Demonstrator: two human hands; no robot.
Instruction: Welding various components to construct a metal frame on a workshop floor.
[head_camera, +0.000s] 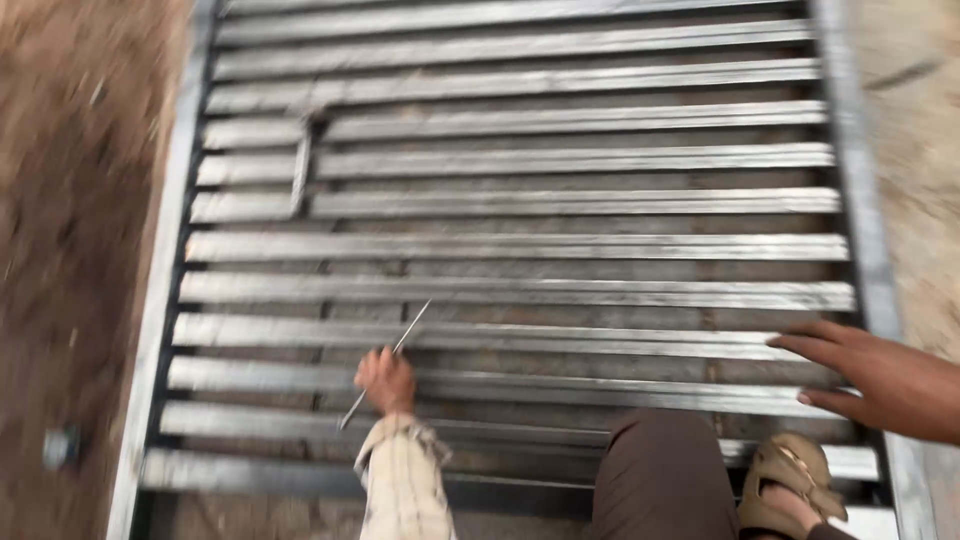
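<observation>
Low on a slatted metal gate frame (520, 245) lying flat on bare ground, a thin metal rod (385, 365) slants from lower left to upper right, its pale, slim length crossing two of the horizontal bars. The left hand (386, 381) is closed around the rod near its middle, fingers curled tight, with both ends sticking out of the fist; a checked, light-coloured sleeve (403, 480) covers the forearm behind it. Off to the right, the right hand (868, 375) lies open and flat, fingers spread across a lower bar close to the frame's right rail, gripping nothing. Between the two arms, a knee in brown trousers (660, 475) rests on the bottom bars, and beside it a foot in a tan sandal (795, 475) sits on the frame. Dull grey steel bars run in even rows, one short upright piece (300, 170) joining several near the upper left. Brown dirt (70, 200) borders the left side, blurred by motion.
</observation>
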